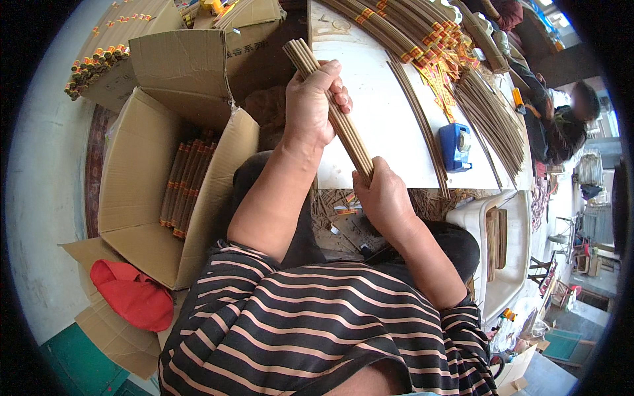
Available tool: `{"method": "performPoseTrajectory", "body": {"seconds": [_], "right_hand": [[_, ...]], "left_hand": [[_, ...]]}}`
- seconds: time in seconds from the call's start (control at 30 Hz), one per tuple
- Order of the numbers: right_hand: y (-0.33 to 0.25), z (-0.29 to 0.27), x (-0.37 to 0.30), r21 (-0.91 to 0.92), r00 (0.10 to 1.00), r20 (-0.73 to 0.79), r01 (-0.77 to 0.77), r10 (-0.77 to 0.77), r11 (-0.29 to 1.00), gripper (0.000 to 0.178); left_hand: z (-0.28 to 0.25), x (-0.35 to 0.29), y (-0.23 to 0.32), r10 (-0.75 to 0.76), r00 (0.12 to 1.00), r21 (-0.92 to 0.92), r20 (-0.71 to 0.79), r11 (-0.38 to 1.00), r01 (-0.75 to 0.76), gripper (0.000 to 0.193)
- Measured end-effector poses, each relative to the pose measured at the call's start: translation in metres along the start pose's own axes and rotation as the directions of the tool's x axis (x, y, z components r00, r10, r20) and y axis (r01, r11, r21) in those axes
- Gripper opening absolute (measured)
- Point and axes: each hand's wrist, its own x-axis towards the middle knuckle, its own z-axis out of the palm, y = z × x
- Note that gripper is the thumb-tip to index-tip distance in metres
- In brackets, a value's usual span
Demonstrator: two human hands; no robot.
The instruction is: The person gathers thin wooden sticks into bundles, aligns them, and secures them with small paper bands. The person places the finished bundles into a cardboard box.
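Both hands are clamped on one bundle of thin brown sticks [348, 135]: the left hand [309, 109] is wrapped around it near the upper end, thumb across the sticks, and the right hand [385, 198] grips the lower end. The hands are apart from each other, with a bare length of the bundle showing between them. The bundle slants from upper left to lower right and appears over the near left part of the white desk [363, 99]; whether it touches the surface cannot be told. On the desk, right of the bundle, stands a blue tape dispenser [454, 148], with a narrow row of sticks [416, 119] just to its left and a fan of loose sticks [492, 122] to its right. Banded bundles [422, 36] lie at the far side, near red-and-yellow strips [438, 89]. Left of the person, an open cardboard box [125, 185] contains further banded bundles; a red cloth [129, 294] lies on its near flap. A white tub [508, 287] at right contains brown pieces [495, 241].
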Motion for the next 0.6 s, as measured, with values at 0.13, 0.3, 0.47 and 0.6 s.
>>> {"method": "performPoseTrajectory", "body": {"seconds": [0.13,0.3,0.47,0.6], "right_hand": [[0.008,0.007,0.007,-0.094,0.994,-0.104,0.027,-0.036,0.995,0.023],[0.002,-0.011,0.007,0.354,0.98,0.177,0.018,-0.086,0.935,0.026],[-0.002,-0.01,0.008,0.485,0.954,0.296,-0.116,-0.038,0.867,0.029],[0.002,0.002,0.008,0.043,0.998,-0.014,0.058,-0.058,0.997,0.023]], "left_hand": [[0.01,-0.015,-0.014,-0.078,0.995,0.057,-0.069,0.995,0.082,0.013],[0.001,-0.006,0.0,-0.123,0.973,-0.101,0.195,0.984,0.145,0.009],[0.0,-0.003,0.005,-0.116,0.972,-0.102,0.206,0.985,0.139,0.007],[0.001,-0.001,0.006,-0.024,1.0,0.024,0.005,0.999,0.024,0.008]]}}
